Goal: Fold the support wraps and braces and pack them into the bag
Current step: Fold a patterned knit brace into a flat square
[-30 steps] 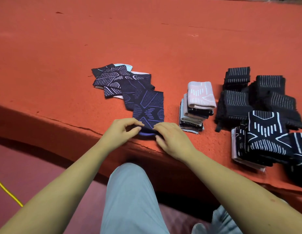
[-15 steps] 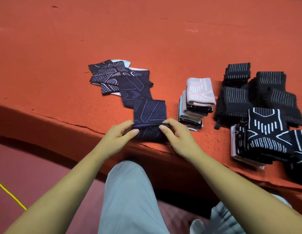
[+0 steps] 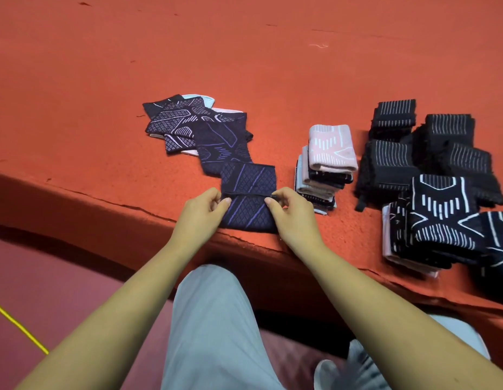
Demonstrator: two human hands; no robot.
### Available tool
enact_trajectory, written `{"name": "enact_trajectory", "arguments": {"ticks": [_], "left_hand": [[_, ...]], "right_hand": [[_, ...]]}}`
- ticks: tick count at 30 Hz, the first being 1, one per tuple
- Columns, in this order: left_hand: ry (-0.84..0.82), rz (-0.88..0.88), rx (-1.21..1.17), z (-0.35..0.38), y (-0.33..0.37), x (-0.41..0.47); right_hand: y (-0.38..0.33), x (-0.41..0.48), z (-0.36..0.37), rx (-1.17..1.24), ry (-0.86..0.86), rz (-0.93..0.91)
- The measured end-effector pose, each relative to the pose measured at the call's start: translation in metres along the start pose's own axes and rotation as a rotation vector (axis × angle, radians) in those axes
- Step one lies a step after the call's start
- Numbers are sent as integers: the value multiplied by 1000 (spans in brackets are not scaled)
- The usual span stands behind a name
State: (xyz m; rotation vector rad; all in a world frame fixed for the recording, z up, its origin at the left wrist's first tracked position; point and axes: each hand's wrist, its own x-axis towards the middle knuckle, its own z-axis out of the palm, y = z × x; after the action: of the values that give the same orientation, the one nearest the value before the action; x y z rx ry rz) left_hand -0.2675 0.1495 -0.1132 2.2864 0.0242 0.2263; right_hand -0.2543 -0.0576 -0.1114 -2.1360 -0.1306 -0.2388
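Fingers [image 3: 225, 202] of L hand [image 3: 201, 213] + R hand [image 3: 291, 218] pinching fold edge of navy brace [image 3: 248, 218], lying at front of red ledge [image 3: 104, 175]. Black stacks [image 3: 447, 175] sitting folded at R. Flat pile [image 3: 194, 128] waiting unfolded behind brace. Pink-topped stack [image 3: 330, 153] sitting folded between. Bag not showing, so packing prob. pending.

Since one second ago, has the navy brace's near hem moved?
Yes. On the navy brace, the hem pinched by the left hand and right hand went from the table's front edge farther onto the table.
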Motion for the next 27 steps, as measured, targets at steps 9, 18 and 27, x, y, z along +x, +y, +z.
{"name": "enact_trajectory", "arguments": {"ticks": [9,18,27], "left_hand": [[82,18,154,10,3,7],[52,295,368,7,-11,9],[-229,467,363,-11,-35,1]], "right_hand": [[-7,7,9,-445,10,-31],[2,-4,2,-543,-104,-229],[19,-10,-22,-516,-379,-544]]}}
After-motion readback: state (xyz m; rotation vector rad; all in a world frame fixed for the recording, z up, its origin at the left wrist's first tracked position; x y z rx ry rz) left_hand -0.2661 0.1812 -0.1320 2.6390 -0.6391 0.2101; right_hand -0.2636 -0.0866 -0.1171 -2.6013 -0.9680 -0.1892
